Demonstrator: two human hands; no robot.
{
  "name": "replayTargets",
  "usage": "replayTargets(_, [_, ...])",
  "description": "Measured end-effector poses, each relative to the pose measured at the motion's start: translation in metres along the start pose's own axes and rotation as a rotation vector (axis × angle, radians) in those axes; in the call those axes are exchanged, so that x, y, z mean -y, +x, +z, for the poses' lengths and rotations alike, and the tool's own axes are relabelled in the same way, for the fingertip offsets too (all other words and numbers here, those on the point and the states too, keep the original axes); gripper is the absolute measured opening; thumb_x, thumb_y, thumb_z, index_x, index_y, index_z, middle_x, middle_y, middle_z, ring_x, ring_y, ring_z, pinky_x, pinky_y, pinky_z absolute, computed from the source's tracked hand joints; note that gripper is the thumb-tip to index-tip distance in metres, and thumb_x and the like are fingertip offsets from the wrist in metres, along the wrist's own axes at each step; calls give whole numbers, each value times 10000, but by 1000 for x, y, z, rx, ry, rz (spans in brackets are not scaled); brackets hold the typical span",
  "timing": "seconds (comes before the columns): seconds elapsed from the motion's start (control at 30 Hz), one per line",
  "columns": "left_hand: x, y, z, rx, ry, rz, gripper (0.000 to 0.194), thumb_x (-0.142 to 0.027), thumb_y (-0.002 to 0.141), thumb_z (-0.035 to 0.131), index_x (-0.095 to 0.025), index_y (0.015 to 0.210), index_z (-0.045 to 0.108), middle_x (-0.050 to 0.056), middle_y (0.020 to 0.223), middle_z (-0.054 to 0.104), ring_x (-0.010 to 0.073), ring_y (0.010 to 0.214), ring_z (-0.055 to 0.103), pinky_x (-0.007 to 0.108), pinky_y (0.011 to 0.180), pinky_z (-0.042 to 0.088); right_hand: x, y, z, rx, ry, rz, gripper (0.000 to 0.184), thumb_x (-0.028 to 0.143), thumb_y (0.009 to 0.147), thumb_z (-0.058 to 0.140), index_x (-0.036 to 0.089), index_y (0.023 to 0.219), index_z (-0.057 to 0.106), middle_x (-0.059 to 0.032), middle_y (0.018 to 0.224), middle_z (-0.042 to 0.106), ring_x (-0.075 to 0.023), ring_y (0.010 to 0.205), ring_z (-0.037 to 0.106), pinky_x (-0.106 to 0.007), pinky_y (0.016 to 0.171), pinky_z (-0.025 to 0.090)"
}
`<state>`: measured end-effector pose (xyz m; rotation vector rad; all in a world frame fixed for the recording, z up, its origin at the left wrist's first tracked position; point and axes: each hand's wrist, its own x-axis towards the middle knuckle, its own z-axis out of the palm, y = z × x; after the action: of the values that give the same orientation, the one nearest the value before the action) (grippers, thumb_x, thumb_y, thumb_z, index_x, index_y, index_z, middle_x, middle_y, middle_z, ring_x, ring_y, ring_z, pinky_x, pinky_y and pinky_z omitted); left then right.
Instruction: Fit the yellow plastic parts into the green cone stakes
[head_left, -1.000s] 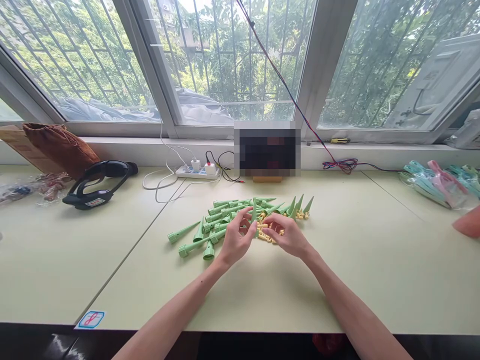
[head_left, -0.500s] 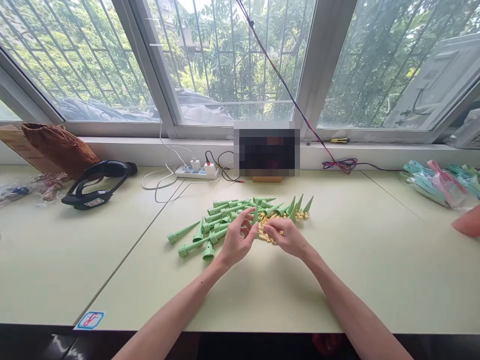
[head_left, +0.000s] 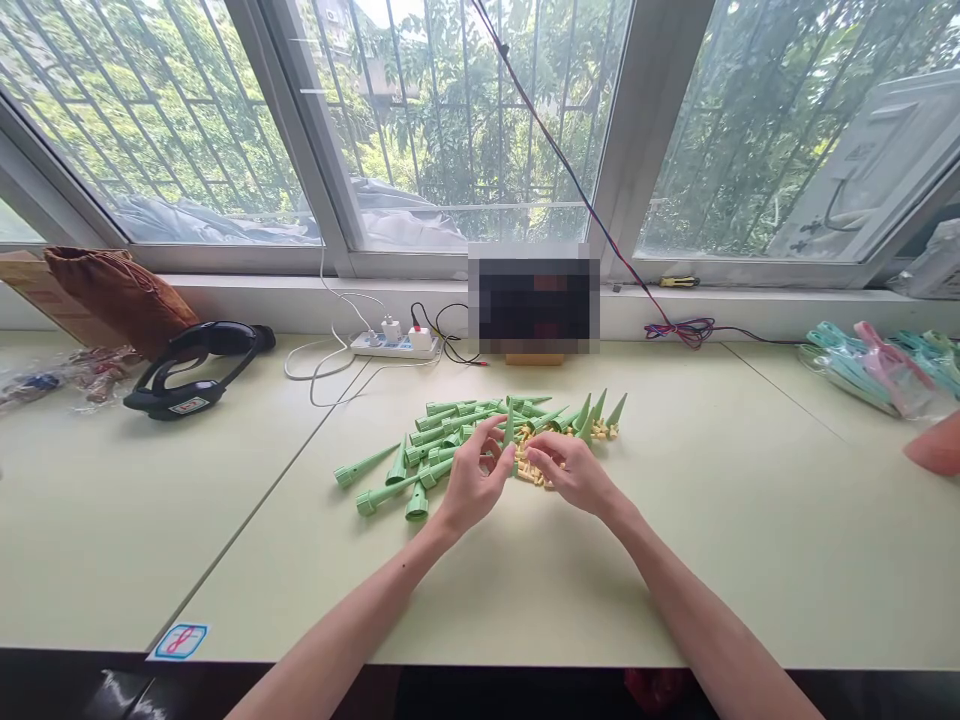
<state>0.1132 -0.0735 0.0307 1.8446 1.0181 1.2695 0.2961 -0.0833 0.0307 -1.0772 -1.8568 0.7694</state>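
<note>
My left hand pinches a green plastic spike, point up, between thumb and fingers. To its right, my right hand has thumb and forefinger drawn together beside that spike; whatever sits between their tips is too small to make out. Small yellow pegs lie heaped below and behind the fingers. Many more green spikes with wide collared ends are piled to the left and behind my left hand. Beyond my right hand several spikes stand point up, with yellow pieces at their bases.
A white power strip with cables and a blurred dark screen stand at the back. On the left are a black headset and a brown pouch. Bagged teal and pink items lie at the right.
My right hand's fingers have closed from a looser curl and moved slightly left to the spike. My left hand keeps its hold on the spike, which has tilted a little and come back.
</note>
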Motion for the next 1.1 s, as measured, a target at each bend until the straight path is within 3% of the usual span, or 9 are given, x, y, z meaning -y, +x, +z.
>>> replayTargets(0.13, [2, 1, 0, -20, -13, -29, 355, -328, 906, 548, -224, 1243, 508, 27, 942, 538, 104, 699, 540, 200, 565, 503, 1, -1, -1, -33, 17, -2, 265, 437, 914, 583, 195, 1009, 631, -61, 923, 662, -144, 653, 574, -273, 579, 486])
replayTargets(0.33, [0, 1, -1, 15, -42, -43, 352, -339, 909, 548, -236, 1242, 495, 14, 911, 541, 101, 683, 521, 192, 556, 475, 0, -1, 0, -27, -2, -43, 236, 403, 946, 534, 194, 900, 634, -41, 810, 640, -152, 664, 546, -278, 586, 459])
replayTargets(0.57, [-3, 0, -1, 105, -117, -98, 390, -372, 927, 522, -225, 1280, 447, -2, 781, 526, 136, 725, 535, 209, 573, 445, -1, 0, 1, -11, -32, -15, 422, 446, 983, 430, 185, 680, 562, 3, 592, 526, -129, 545, 459, -257, 516, 386])
replayTargets(0.9, [-3, 0, 0, 126, -235, -179, 399, -379, 913, 553, -233, 1269, 450, -34, 733, 474, 75, 563, 426, 174, 482, 389, -5, 0, 4, 16, -18, 6, 530, 477, 1007, 347, 184, 594, 504, 11, 534, 495, -119, 504, 452, -250, 515, 371])
replayTargets(0.97, [-1, 1, 1, 109, -256, -189, 396, -387, 911, 554, -238, 1262, 448, -33, 737, 475, 81, 570, 453, 169, 462, 395, -3, 0, 3, -4, -32, 5, 469, 461, 997, 391, 183, 657, 555, 5, 580, 531, -123, 526, 468, -251, 517, 380])
replayTargets(1.1, [2, 3, 2, 80, -297, -198, 392, -392, 904, 562, -240, 1246, 446, -42, 715, 468, 94, 578, 490, 166, 428, 419, 1, 0, 1, -62, 2, -9, 240, 416, 928, 562, 193, 979, 632, -47, 885, 656, -143, 656, 565, -262, 571, 459])
